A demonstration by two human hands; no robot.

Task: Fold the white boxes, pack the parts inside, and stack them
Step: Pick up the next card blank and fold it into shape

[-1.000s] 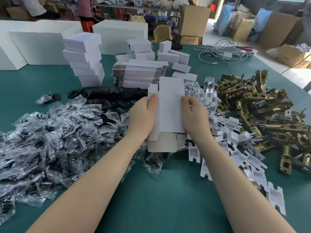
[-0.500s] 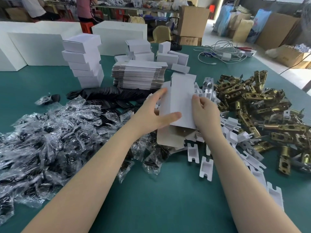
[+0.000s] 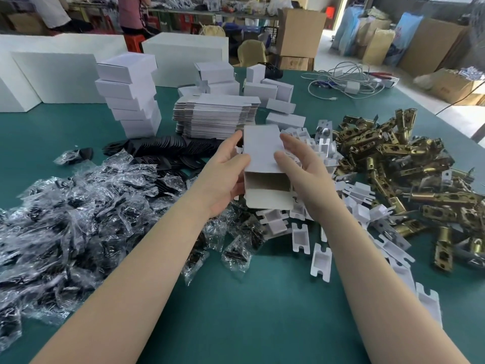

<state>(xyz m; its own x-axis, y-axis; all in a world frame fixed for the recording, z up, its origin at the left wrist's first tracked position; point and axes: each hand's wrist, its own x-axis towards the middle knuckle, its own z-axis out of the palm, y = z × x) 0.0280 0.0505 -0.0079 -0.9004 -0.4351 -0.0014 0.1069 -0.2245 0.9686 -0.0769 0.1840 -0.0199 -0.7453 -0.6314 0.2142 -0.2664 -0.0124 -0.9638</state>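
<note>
A small white box (image 3: 262,151) is held up over the table's middle, opened into a sleeve with its near end gaping towards me. My left hand (image 3: 225,177) grips its left side, thumb on top. My right hand (image 3: 299,169) holds its right side, fingers spread over the top face. Behind it lies a stack of flat white box blanks (image 3: 215,116). A tower of folded white boxes (image 3: 131,95) stands at the back left. Brass latch parts (image 3: 409,174) are heaped on the right, white plastic inserts (image 3: 320,261) near my right forearm, bagged parts (image 3: 65,219) on the left.
Black plates (image 3: 168,151) lie behind the bags. More folded boxes (image 3: 270,90) sit behind the blanks. White cables (image 3: 343,82) lie at the back right, large white cartons (image 3: 55,77) at the back left. The green table (image 3: 262,311) shows between my forearms.
The flat blank has been opened into a box sleeve and lifted a little away from me. My left hand has closed back onto its left side after reaching across.
</note>
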